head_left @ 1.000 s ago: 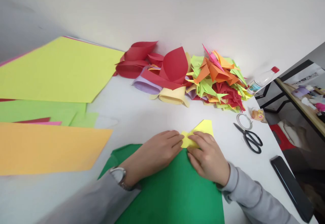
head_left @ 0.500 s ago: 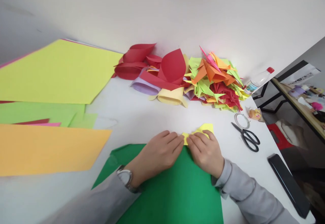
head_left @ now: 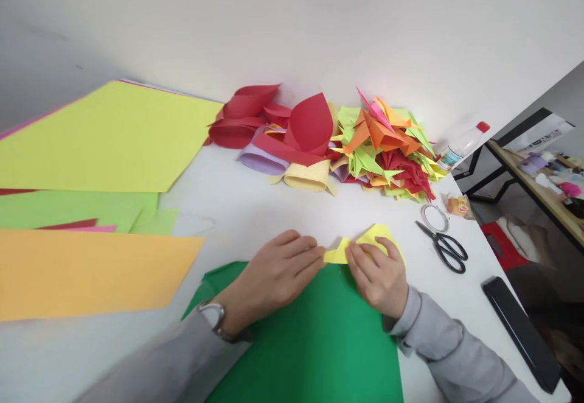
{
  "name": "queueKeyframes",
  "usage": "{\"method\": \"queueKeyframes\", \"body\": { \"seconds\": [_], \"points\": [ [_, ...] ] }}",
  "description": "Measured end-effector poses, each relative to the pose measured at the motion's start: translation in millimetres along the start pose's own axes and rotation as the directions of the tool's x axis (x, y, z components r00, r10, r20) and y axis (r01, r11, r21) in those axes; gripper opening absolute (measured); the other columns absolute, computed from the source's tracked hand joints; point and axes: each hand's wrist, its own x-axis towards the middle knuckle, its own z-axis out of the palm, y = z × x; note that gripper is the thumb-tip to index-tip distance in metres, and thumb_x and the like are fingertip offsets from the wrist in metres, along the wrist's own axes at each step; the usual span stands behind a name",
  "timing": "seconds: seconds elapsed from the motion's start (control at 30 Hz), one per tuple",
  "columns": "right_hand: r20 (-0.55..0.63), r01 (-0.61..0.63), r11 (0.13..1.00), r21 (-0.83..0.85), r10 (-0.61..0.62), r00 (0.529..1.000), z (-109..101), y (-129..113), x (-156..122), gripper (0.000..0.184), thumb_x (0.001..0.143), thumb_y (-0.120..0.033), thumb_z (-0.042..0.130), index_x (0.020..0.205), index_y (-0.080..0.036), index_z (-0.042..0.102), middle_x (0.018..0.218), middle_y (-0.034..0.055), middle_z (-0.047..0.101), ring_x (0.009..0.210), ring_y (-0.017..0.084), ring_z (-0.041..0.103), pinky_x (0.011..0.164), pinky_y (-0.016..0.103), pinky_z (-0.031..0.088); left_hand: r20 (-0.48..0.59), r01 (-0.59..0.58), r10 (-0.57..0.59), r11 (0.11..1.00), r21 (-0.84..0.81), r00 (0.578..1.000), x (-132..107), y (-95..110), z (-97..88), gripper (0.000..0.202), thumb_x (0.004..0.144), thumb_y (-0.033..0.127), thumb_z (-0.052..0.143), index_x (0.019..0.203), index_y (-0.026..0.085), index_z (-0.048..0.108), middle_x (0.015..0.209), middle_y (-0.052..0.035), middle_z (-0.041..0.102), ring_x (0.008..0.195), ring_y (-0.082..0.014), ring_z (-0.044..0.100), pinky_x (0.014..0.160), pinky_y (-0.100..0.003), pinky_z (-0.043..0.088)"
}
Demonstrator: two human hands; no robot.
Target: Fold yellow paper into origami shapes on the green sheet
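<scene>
A small piece of folded yellow paper (head_left: 338, 254) spans the gap between my two hands, at the far edge of a large green sheet (head_left: 314, 336). My left hand (head_left: 278, 275), with a watch on its wrist, pinches the paper's narrow left end between closed fingers. My right hand (head_left: 379, 275) grips the wider right part, its fingers curled over the near edge while a broad flap stands up behind them. The fingers hide part of the folds.
Black scissors (head_left: 444, 248), a tape roll (head_left: 435, 218) and a wrapped snack (head_left: 457, 205) lie at right, near a black case (head_left: 520, 333). Behind are folded colored papers (head_left: 387, 147), curled red paper (head_left: 312, 126) and a bottle (head_left: 463, 146). Yellow (head_left: 114, 141) and orange sheets (head_left: 91, 275) lie left.
My hands have moved apart, the left slightly leftward and the right to the right. More of the yellow paper shows between them.
</scene>
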Motion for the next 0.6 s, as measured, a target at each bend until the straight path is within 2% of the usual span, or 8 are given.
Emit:
{"method": "queueKeyframes", "body": {
  "seconds": [0.1, 0.2, 0.37, 0.6],
  "points": [
    [-0.001, -0.008, 1.000, -0.014, 0.008, 1.000, 0.7, 2.8, -1.9, 0.029, 0.093, -0.009, 0.041, 0.098, -0.013, 0.069, 0.101, 0.0062, 0.073, 0.088, 0.017, 0.061, 0.088, 0.038, 0.042, 0.008, 0.010, -0.010, 1.000, -0.030, 1.000, 0.4, -4.1, -0.7, 0.025, 0.094, 0.008, 0.040, 0.083, 0.016, 0.060, 0.080, -0.0027, 0.070, 0.077, -0.0158, 0.058, 0.065, -0.031, 0.041],
    [-0.007, -0.025, 1.000, -0.014, 0.025, 1.000, 3.6, 4.8, -5.5, 0.028, 0.092, -0.008, 0.042, 0.099, -0.014, 0.068, 0.101, 0.0059, 0.073, 0.088, 0.017, 0.061, 0.090, 0.039, 0.041, 0.010, -0.013, 0.013, 1.000, 0.007, 1.000, 0.0, -8.2, -3.2, 0.025, 0.094, 0.008, 0.040, 0.080, 0.017, 0.059, 0.077, -0.0029, 0.069, 0.075, -0.0158, 0.058, 0.066, -0.032, 0.041],
    [-0.008, -0.088, 0.996, -0.017, 0.087, 0.996, 9.9, 9.7, -13.6, 0.026, 0.088, -0.004, 0.048, 0.103, -0.014, 0.066, 0.103, 0.0070, 0.073, 0.091, 0.018, 0.062, 0.093, 0.041, 0.039, -0.026, -0.029, 0.031, 0.997, 0.074, 0.999, -0.9, -14.4, -8.8, 0.024, 0.093, 0.005, 0.039, 0.084, 0.015, 0.059, 0.083, -0.0061, 0.070, 0.079, -0.0185, 0.058, 0.067, -0.033, 0.042],
    [-0.030, -0.090, 0.996, -0.009, 0.089, 0.996, 9.9, 9.4, -13.3, 0.027, 0.087, -0.004, 0.049, 0.105, -0.015, 0.067, 0.103, 0.0074, 0.073, 0.091, 0.017, 0.062, 0.095, 0.041, 0.037, -0.007, 0.030, -0.029, 0.994, 0.108, 1.000, -2.2, -14.3, -10.3, 0.023, 0.092, 0.010, 0.046, 0.072, 0.019, 0.053, 0.069, -0.0019, 0.062, 0.068, -0.0162, 0.054, 0.063, -0.032, 0.038]
  ]
}}
